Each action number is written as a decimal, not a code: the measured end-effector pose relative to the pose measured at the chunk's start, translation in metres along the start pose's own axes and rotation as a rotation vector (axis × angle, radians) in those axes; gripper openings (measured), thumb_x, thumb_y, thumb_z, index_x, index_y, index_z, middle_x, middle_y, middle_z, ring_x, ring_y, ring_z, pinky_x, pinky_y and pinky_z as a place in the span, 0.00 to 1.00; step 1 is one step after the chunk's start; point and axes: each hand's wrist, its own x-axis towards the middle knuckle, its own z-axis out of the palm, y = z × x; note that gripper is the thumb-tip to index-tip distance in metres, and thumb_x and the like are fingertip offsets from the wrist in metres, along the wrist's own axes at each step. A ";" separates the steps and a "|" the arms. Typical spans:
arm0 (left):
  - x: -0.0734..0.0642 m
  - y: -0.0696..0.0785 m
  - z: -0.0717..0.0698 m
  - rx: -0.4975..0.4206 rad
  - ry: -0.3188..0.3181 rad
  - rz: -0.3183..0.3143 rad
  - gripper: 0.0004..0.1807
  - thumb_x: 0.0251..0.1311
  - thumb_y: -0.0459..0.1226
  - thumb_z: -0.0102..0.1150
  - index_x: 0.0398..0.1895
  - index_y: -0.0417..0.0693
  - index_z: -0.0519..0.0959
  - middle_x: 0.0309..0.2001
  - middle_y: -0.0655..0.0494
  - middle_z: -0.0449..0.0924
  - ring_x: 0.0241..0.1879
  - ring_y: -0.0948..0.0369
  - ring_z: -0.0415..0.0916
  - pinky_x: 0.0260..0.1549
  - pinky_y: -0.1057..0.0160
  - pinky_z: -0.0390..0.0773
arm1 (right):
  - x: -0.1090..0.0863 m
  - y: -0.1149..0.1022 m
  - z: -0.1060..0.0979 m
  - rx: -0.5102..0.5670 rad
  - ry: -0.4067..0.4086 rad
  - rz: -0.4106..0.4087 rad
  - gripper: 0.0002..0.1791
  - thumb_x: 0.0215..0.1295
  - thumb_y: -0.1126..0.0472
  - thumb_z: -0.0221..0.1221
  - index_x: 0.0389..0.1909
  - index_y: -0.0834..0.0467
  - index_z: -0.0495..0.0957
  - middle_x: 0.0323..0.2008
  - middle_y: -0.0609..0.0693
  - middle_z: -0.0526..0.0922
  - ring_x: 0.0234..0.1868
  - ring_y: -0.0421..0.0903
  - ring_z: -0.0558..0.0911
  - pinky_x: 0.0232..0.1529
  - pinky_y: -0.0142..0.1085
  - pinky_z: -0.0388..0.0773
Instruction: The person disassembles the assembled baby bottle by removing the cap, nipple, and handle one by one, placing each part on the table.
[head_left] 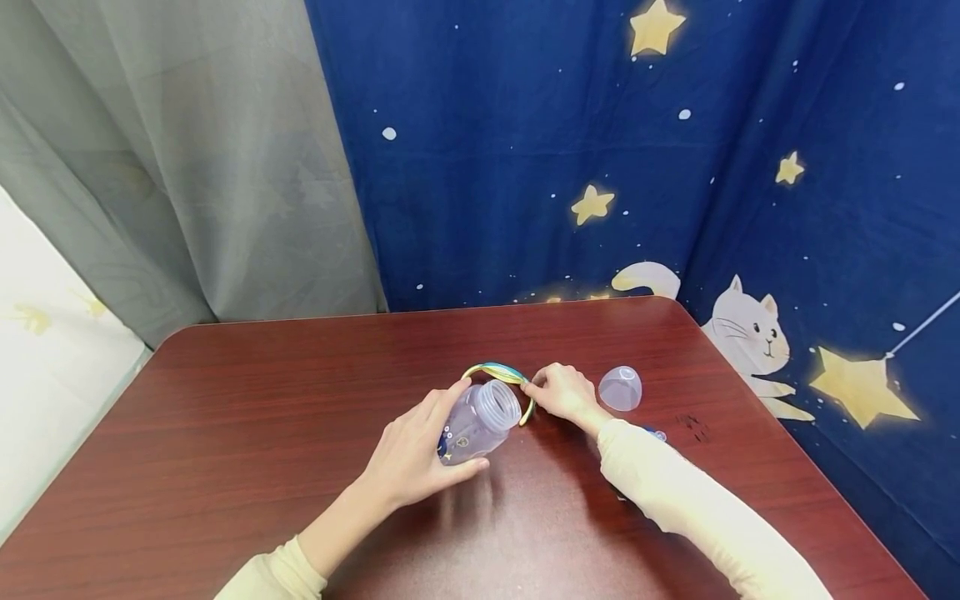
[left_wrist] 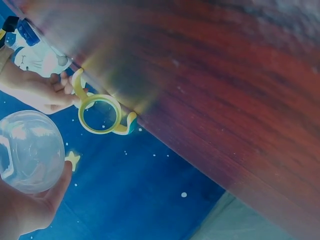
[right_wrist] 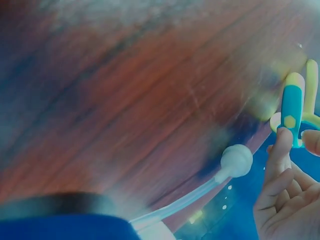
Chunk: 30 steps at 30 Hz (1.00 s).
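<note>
A translucent baby bottle (head_left: 474, 421) with a threaded, uncapped neck is tilted to the right in my left hand (head_left: 412, 454), thumb on the near side and fingers on the far side. In the left wrist view the bottle's round base (left_wrist: 32, 152) faces the camera. Just beyond the bottle, my right hand (head_left: 564, 392) pinches a yellow and teal two-handled bottle ring (head_left: 504, 372) by one handle. The right wrist view shows that teal and yellow handle (right_wrist: 292, 107) between thumb and fingertips. Part of the ring is hidden behind the bottle in the head view.
A clear dome cap (head_left: 620, 388) sits right of my right hand. A blue part (head_left: 657, 434) lies partly behind the right sleeve; a straw with a round weighted end (right_wrist: 236, 161) shows in the right wrist view. Curtains stand behind the brown table (head_left: 262, 417).
</note>
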 end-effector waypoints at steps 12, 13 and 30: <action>0.001 0.002 0.000 -0.089 0.006 -0.045 0.48 0.37 0.64 0.58 0.64 0.59 0.55 0.44 0.61 0.69 0.36 0.65 0.71 0.28 0.60 0.73 | -0.011 0.007 -0.017 0.106 0.148 -0.041 0.10 0.53 0.48 0.56 0.29 0.48 0.81 0.17 0.38 0.75 0.20 0.38 0.73 0.20 0.36 0.67; 0.002 0.002 0.000 -0.110 0.009 -0.053 0.49 0.37 0.63 0.59 0.64 0.60 0.55 0.44 0.61 0.69 0.36 0.65 0.71 0.29 0.61 0.73 | -0.013 0.007 -0.018 0.110 0.156 -0.047 0.10 0.53 0.48 0.56 0.29 0.48 0.81 0.18 0.38 0.75 0.21 0.38 0.73 0.20 0.36 0.67; 0.004 0.001 0.003 -0.397 0.120 -0.151 0.49 0.33 0.49 0.71 0.62 0.55 0.57 0.52 0.62 0.66 0.47 0.66 0.65 0.41 0.57 0.68 | -0.043 0.003 -0.028 0.221 0.186 -0.123 0.06 0.55 0.51 0.57 0.28 0.47 0.81 0.18 0.36 0.75 0.20 0.35 0.73 0.22 0.35 0.67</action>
